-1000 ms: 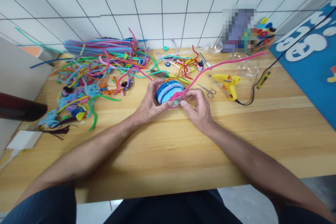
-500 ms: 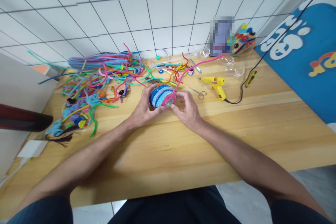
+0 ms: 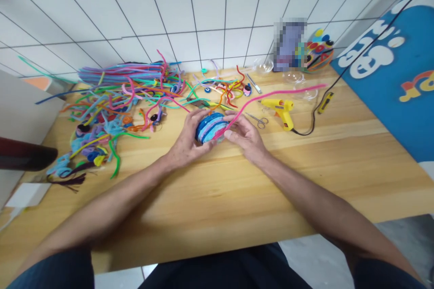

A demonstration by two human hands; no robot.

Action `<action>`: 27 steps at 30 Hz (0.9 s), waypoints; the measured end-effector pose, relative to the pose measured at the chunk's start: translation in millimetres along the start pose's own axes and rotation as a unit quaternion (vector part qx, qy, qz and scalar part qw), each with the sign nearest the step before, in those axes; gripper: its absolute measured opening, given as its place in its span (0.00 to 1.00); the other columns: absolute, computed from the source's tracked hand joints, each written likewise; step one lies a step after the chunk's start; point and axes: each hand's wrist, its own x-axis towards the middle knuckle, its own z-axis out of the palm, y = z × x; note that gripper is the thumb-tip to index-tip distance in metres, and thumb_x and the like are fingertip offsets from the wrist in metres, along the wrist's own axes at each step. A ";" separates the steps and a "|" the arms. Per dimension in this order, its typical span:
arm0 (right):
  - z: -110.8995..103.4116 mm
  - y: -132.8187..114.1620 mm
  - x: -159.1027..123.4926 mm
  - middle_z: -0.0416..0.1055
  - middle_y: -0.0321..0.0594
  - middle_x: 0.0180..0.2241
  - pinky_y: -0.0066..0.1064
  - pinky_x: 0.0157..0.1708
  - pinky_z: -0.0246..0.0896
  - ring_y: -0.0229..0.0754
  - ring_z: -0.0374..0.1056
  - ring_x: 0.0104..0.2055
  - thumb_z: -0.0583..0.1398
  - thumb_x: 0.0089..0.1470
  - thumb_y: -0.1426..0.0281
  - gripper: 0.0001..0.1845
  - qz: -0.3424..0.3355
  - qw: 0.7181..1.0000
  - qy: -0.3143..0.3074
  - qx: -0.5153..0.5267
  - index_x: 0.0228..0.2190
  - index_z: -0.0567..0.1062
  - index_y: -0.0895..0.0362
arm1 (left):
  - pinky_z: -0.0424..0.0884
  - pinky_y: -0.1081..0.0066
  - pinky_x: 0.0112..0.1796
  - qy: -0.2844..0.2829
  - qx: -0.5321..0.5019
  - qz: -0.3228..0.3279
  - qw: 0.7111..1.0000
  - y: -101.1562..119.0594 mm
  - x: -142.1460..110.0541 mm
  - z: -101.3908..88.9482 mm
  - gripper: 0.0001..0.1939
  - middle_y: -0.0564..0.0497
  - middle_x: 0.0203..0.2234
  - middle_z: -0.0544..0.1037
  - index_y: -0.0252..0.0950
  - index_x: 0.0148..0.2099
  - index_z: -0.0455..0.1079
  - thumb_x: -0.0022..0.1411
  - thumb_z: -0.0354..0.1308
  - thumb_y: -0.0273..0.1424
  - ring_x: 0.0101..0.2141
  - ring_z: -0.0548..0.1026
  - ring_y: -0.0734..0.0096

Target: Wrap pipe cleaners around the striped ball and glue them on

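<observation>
A ball wrapped in blue, light blue and lilac pipe cleaners (image 3: 210, 127) is held just above the wooden table. My left hand (image 3: 190, 137) curls around its left side, thumb along the near edge. At its right end, my right hand (image 3: 244, 135) pinches a pink pipe cleaner (image 3: 249, 104) between thumb and fingers against the ball. The free end of that pipe cleaner stretches up and right, passing over the glue gun in view. Part of the ball's right end is hidden by my right fingers.
A heap of loose pipe cleaners (image 3: 111, 108) covers the table's left. Right of my hands lie small scissors (image 3: 259, 121), a yellow glue gun (image 3: 280, 110) with its black cord and a yellow cutter (image 3: 325, 103). Clear plastic domes (image 3: 262, 66) and a decorated ball (image 3: 319, 52) stand near the wall.
The pink pipe cleaner's free end has swung down and to the right. My right thumb has shifted up onto the pink strand, and the ball has turned slightly.
</observation>
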 end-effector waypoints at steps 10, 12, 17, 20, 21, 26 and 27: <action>-1.2 -0.8 -4.1 0.79 0.46 0.63 0.60 0.73 0.73 0.57 0.79 0.67 0.75 0.63 0.43 0.22 -0.033 0.998 0.023 -0.050 0.38 0.84 0.48 | 0.73 0.35 0.73 0.027 0.016 0.002 0.999 -1.6 -6.5 7.7 0.43 0.35 0.74 0.68 0.47 0.82 0.56 0.75 0.70 0.49 0.75 0.68 0.37; -1.1 -1.6 -4.1 0.80 0.45 0.62 0.61 0.72 0.73 0.57 0.78 0.67 0.74 0.65 0.45 0.20 -0.054 0.996 0.027 -0.061 0.38 0.84 0.47 | 0.72 0.35 0.73 0.046 0.004 0.006 0.999 -2.9 -7.5 11.8 0.43 0.36 0.74 0.68 0.47 0.82 0.57 0.75 0.71 0.50 0.75 0.68 0.38; -0.7 -6.1 -4.4 0.80 0.45 0.62 0.63 0.72 0.73 0.59 0.76 0.68 0.73 0.67 0.47 0.18 -0.067 0.992 0.025 -0.099 0.38 0.83 0.47 | 0.73 0.36 0.73 0.068 -0.018 0.012 0.997 -4.2 -8.4 19.7 0.43 0.35 0.72 0.69 0.48 0.81 0.57 0.75 0.71 0.51 0.75 0.69 0.39; -0.2 -8.8 -6.4 0.79 0.45 0.62 0.65 0.71 0.73 0.60 0.76 0.68 0.73 0.67 0.49 0.16 -0.083 0.989 0.024 -0.123 0.38 0.83 0.47 | 0.73 0.35 0.73 0.061 -0.026 0.012 0.998 -3.0 -8.7 20.6 0.43 0.34 0.73 0.67 0.47 0.81 0.56 0.75 0.70 0.50 0.76 0.67 0.39; -0.1 -9.3 -7.3 0.79 0.45 0.62 0.65 0.71 0.73 0.59 0.77 0.68 0.73 0.68 0.50 0.15 -0.093 0.987 0.026 -0.125 0.39 0.84 0.47 | 0.72 0.34 0.74 0.061 -0.027 0.016 0.998 -2.6 -8.8 20.5 0.43 0.34 0.73 0.67 0.47 0.81 0.56 0.75 0.70 0.49 0.77 0.67 0.38; -1.6 -11.7 -11.0 0.79 0.44 0.62 0.66 0.71 0.72 0.59 0.77 0.67 0.73 0.68 0.52 0.12 -0.109 0.982 0.030 -0.152 0.40 0.85 0.46 | 0.72 0.34 0.74 0.057 -0.029 0.030 0.997 -3.7 -8.6 20.1 0.46 0.34 0.73 0.67 0.47 0.81 0.54 0.73 0.73 0.48 0.77 0.67 0.36; -2.1 -12.5 -11.4 0.79 0.44 0.63 0.66 0.71 0.73 0.60 0.77 0.67 0.73 0.68 0.53 0.12 -0.109 0.981 0.028 -0.159 0.40 0.85 0.46 | 0.72 0.34 0.73 0.055 -0.031 0.028 0.998 -4.7 -8.7 20.1 0.46 0.34 0.73 0.67 0.47 0.81 0.54 0.73 0.73 0.48 0.77 0.67 0.36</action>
